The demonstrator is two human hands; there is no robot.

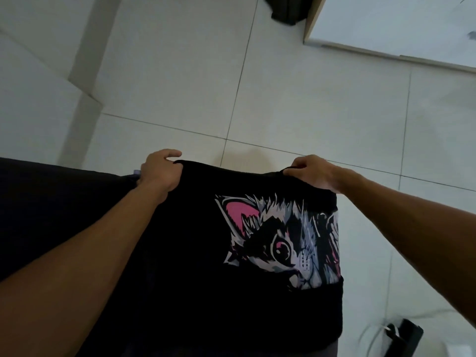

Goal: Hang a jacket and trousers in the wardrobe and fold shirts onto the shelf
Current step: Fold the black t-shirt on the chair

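A black shirt (206, 253) with a printed cat face in pink, white and grey hangs in front of me above the floor. My left hand (161, 171) pinches its top edge at the left corner. My right hand (311, 172) pinches the same edge at the right corner. The cloth is stretched flat between the two hands, and its right side is folded over, so the print is cut off there. The shirt's lower part runs out of view at the bottom.
Pale floor tiles (283, 99) lie below. A dark surface (51, 197) reaches in from the left. A white panel with a wooden edge (386, 29) stands at the top right, with dark cloth (288, 9) beside it. A black object with a white cable (404, 336) lies at the bottom right.
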